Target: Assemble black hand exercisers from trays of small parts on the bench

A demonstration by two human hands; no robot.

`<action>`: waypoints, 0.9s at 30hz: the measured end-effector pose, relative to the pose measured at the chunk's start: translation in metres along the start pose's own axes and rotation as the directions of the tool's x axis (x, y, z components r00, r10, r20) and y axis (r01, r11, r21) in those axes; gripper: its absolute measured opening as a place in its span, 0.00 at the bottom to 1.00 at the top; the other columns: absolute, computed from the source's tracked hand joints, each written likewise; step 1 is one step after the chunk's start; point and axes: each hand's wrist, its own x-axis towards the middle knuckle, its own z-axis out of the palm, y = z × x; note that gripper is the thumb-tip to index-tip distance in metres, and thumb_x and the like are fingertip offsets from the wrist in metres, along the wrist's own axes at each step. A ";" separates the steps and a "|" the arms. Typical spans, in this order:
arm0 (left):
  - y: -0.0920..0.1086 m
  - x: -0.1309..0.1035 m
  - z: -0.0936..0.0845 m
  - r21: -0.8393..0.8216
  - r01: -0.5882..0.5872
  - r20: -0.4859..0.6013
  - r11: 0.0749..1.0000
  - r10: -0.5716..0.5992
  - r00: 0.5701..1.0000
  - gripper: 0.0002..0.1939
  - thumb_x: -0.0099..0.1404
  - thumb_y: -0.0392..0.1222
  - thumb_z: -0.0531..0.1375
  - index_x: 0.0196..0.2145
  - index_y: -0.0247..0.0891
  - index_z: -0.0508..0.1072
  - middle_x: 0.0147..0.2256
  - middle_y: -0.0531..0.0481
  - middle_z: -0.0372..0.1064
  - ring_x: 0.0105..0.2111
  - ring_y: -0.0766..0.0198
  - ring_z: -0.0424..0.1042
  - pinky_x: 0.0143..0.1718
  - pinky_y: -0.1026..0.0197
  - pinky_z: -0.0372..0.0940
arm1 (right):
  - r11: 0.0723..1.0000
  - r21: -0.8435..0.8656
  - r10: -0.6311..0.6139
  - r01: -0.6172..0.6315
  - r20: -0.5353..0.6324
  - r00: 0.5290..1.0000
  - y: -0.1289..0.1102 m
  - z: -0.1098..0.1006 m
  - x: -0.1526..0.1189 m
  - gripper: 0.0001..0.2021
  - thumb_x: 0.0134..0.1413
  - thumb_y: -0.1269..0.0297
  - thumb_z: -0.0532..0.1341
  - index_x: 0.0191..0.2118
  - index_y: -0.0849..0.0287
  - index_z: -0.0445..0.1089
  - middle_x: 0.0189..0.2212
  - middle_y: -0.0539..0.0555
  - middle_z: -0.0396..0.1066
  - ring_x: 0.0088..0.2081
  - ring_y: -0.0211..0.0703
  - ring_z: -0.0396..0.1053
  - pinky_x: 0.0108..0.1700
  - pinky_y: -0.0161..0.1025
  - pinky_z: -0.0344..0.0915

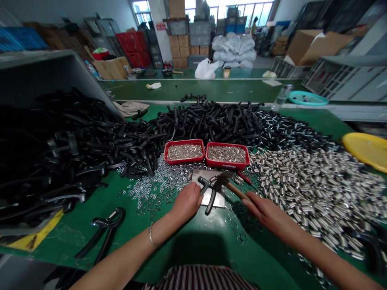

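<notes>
My left hand (188,200), with a bracelet on its wrist, is closed on one arm of a black handle part (211,198) that lies over a metal plate (218,200). My right hand (260,207) grips the wooden handle of a hammer (237,190). The hammer's head is over the plate, at the right side of the black part, and looks slightly blurred. Whether it touches the part I cannot tell. Beyond the plate sit two red trays of small metal pieces, the left tray (184,162) and the right tray (227,165). A red-handled tool (244,177) lies right of the plate.
Black parts (211,121) are heaped behind the trays and fill a tilted grey bin at left. Metal cylinders (314,189) cover the right side. Washers and rings (157,189) lie left of the plate. An assembled black piece (105,231) rests at the front left.
</notes>
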 end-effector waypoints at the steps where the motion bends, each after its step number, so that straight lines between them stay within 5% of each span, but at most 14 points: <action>1: 0.001 0.001 0.001 -0.005 0.009 0.021 1.000 -0.009 1.000 0.06 0.69 0.39 0.55 0.39 0.35 0.70 0.39 0.40 0.69 0.41 0.53 0.70 0.44 0.52 0.67 | 0.998 -0.048 -0.028 0.028 -0.012 1.000 -0.004 0.001 0.004 0.17 0.67 0.48 0.49 0.42 0.54 0.67 0.27 0.53 0.72 0.28 0.47 0.71 0.32 0.41 0.65; 4: 0.002 0.004 0.000 0.003 0.024 0.065 1.000 -0.024 0.998 0.08 0.70 0.40 0.54 0.39 0.34 0.70 0.40 0.40 0.69 0.43 0.51 0.70 0.47 0.52 0.67 | 0.984 -0.165 -0.072 0.061 -0.061 0.996 -0.014 0.006 0.015 0.18 0.70 0.51 0.44 0.47 0.56 0.65 0.29 0.54 0.72 0.29 0.46 0.71 0.32 0.40 0.63; 8: 0.003 0.005 -0.003 0.014 0.038 0.090 0.999 -0.039 0.995 0.09 0.70 0.39 0.53 0.39 0.33 0.70 0.40 0.38 0.69 0.43 0.50 0.70 0.47 0.51 0.67 | 0.935 -0.355 -0.018 0.017 0.000 1.000 -0.012 0.012 0.029 0.17 0.70 0.53 0.45 0.39 0.57 0.64 0.27 0.56 0.72 0.25 0.45 0.69 0.28 0.39 0.57; 15: 0.006 0.006 -0.007 0.043 0.047 0.113 0.998 -0.051 0.992 0.08 0.69 0.38 0.53 0.41 0.33 0.71 0.42 0.38 0.70 0.45 0.50 0.70 0.48 0.51 0.66 | 0.924 -0.380 -0.030 0.032 0.011 0.999 -0.005 0.014 0.037 0.16 0.70 0.52 0.46 0.39 0.57 0.63 0.29 0.56 0.73 0.25 0.45 0.70 0.28 0.38 0.54; 22: 0.006 0.008 -0.002 0.049 0.041 0.082 0.998 -0.045 0.996 0.09 0.69 0.38 0.53 0.40 0.31 0.71 0.40 0.36 0.70 0.43 0.49 0.71 0.45 0.51 0.67 | 0.952 -0.299 0.038 -0.067 -0.100 0.994 0.011 -0.003 0.056 0.19 0.68 0.49 0.46 0.42 0.58 0.67 0.29 0.58 0.73 0.28 0.47 0.70 0.31 0.40 0.59; 27: -0.001 -0.008 -0.004 0.028 0.028 0.008 0.999 -0.028 1.000 0.08 0.69 0.40 0.55 0.38 0.33 0.72 0.39 0.40 0.70 0.42 0.51 0.70 0.44 0.52 0.67 | 0.975 0.073 0.204 -0.208 0.059 0.977 0.020 -0.009 0.049 0.26 0.64 0.42 0.47 0.47 0.57 0.70 0.26 0.54 0.73 0.25 0.46 0.70 0.26 0.39 0.63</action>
